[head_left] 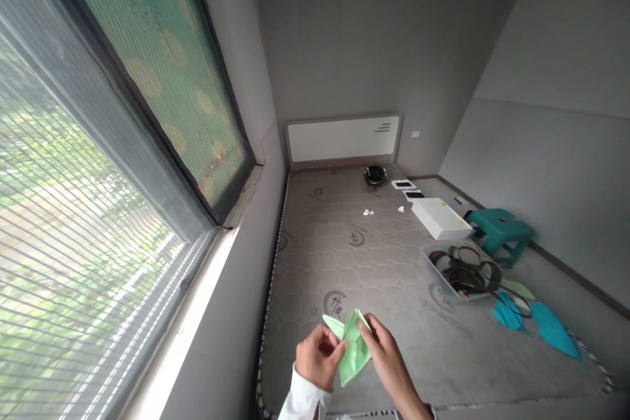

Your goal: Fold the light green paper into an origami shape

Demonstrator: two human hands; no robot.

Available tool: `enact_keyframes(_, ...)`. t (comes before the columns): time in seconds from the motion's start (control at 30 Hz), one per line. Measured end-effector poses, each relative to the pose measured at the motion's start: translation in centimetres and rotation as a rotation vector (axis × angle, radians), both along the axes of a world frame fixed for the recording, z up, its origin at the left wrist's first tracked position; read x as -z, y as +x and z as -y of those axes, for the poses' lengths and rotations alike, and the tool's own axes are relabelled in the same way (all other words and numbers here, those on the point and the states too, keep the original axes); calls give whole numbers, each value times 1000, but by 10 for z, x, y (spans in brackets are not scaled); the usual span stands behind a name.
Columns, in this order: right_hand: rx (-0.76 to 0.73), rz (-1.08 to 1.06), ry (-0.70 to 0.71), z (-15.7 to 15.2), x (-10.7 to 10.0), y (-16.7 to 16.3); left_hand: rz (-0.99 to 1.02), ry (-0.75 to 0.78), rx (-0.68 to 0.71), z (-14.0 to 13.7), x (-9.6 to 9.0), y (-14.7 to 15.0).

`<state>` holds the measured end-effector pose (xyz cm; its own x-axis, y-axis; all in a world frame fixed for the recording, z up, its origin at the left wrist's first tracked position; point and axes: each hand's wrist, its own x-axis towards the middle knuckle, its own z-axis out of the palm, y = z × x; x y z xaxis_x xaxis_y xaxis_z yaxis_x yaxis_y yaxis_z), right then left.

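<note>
A folded piece of light green paper [354,344] is held between both hands above the near end of a grey quilted mattress [374,256]. My left hand [317,359] pinches the paper's left side with thumb and fingers. On the right side my right hand [386,354] grips it, fingers curled over the fold. The paper has pointed flaps sticking up and to the left.
A clear tray of cables [460,272] lies at the mattress's right edge, with teal folded paper pieces [554,328] beside it. Farther back lie a white box [440,218], two phones [408,189] and a round black object [375,175]. A teal stool [499,230] stands on the floor; a window [98,177] fills the left.
</note>
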<state>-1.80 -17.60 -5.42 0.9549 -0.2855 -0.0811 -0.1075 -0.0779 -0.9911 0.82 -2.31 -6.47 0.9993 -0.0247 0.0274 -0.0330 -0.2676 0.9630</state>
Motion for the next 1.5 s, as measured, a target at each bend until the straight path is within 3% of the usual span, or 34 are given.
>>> enact_keyframes(0.2,-28,5,30,1,-6,0,30,-52,69,1,-4,-2)
enact_keyframes(0.37,-57,6,63,2,-2,0,151,-86,138,3,4,-3)
enact_keyframes(0.63,-38,-17,8,2,-2,0,110,-188,78,5,14,-3)
enact_keyframes(0.77,-36,-42,-9,3,-6,0,89,-124,106,3,8,-4)
enact_keyframes(0.93,-49,-17,20,6,-7,0,99,68,139,-4,-2,-4)
enact_keyframes(1.07,-86,-23,-51,4,-7,-1,126,131,175,-6,-4,-5)
enact_keyframes(1.33,-268,45,-85,-8,-22,-8,142,82,167,-2,6,-7)
enact_keyframes(1.5,-247,19,-51,-5,-17,-8,211,-74,128,0,2,-8)
